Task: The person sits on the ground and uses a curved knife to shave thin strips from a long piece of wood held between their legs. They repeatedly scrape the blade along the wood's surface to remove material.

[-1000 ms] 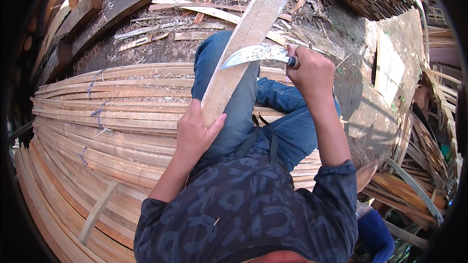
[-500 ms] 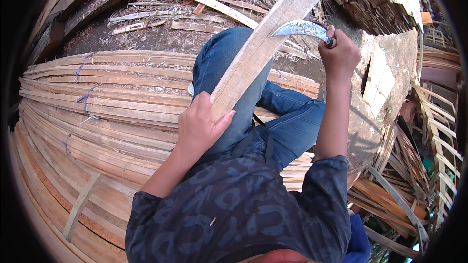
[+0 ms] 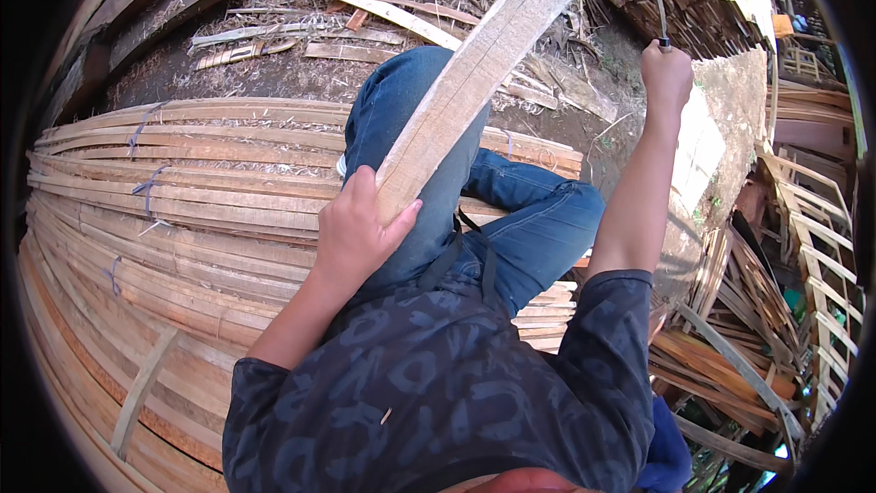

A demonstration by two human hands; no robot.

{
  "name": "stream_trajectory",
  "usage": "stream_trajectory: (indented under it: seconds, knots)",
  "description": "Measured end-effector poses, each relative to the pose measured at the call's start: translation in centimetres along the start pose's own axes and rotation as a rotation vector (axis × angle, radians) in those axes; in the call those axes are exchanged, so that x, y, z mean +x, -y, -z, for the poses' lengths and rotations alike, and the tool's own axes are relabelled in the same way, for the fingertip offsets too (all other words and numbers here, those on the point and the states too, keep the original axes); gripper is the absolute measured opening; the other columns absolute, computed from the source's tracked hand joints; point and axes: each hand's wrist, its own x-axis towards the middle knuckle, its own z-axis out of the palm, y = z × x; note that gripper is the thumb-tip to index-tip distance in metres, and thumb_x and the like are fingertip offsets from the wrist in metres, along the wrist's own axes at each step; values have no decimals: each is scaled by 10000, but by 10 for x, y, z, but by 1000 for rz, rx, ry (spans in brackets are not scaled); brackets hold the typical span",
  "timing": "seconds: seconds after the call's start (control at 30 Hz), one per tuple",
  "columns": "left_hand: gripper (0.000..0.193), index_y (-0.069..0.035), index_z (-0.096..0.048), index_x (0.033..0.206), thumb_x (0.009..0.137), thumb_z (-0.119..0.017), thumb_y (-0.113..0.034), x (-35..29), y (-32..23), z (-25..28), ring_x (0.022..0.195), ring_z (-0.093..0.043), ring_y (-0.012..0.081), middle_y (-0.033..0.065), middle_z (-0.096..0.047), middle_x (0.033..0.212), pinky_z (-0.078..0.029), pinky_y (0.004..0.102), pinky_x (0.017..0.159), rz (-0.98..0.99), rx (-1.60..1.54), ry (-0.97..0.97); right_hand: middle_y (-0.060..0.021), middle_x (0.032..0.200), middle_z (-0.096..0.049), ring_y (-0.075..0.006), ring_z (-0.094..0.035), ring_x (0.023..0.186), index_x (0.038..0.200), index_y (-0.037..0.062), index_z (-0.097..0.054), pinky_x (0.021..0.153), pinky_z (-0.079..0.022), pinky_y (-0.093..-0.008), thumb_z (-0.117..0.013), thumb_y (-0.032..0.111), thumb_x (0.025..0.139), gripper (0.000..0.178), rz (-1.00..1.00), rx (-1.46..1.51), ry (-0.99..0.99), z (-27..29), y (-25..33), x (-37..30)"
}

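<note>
My left hand point(image 3: 358, 224) is closed round the near end of a long flat wooden board point(image 3: 484, 64). The board slants away to the upper right across my bent knee, and a thin dark line runs along its face. Off to the right, my right hand point(image 3: 668, 75) grips the dark handle of a sickle point(image 3: 659, 2). Its narrow curved blade points up and away, clear of the board and in front of the stacked slats.
Long bundled wooden strips point(image 3: 201, 192) with purple ties spread beneath me and leftward. A stack of slats point(image 3: 684, 0) stands at the far right. Offcuts and shavings litter the ground ahead. Thick beams point(image 3: 192, 5) lie at the upper left, and a slatted wooden frame point(image 3: 817, 265) at the right.
My right hand has lifted the sickle off the board, moving it up and to the right, and its blade has swung round to point away. My left hand keeps its hold on the board.
</note>
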Motion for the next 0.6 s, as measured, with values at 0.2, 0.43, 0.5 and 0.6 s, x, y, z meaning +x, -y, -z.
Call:
stream_trajectory:
  seconds: [0.2, 0.43, 0.5, 0.6]
  knots:
    - [492, 14, -468, 950, 784, -753, -352, 0, 2, 2, 671, -619, 422, 219, -581, 745, -491, 473, 573, 34, -29, -30, -197, 592, -590, -349, -580, 558, 672, -46, -622, 592, -439, -453, -632, 355, 908, 465, 28, 263, 214, -49, -46, -62]
    - [505, 35, -464, 953, 764, -768, -322, 4, 1, 0, 681, -621, 451, 262, -588, 723, -492, 477, 577, 44, -95, 39, 2, 526, -513, -81, -475, 465, 610, 27, -543, 443, -375, -284, -683, 278, 921, 424, -478, 993, 656, -103, -28, -278]
    - [502, 49, -463, 959, 764, -766, -301, 7, 2, 5, 695, -622, 460, 278, -589, 721, -490, 474, 581, 45, -107, 67, 27, 544, -424, -68, -353, 566, 636, 5, -530, 514, -328, -299, -674, 261, 926, 413, -362, 917, 680, -112, -26, -309]
    - [484, 70, -472, 991, 771, -751, -259, 7, 10, 8, 709, -631, 462, 287, -596, 731, -494, 457, 599, 4, -201, 68, 28, 609, -442, -60, -378, 565, 837, 3, -559, 510, -328, -268, -595, 214, 969, 252, -265, 1017, 734, -92, -18, -301]
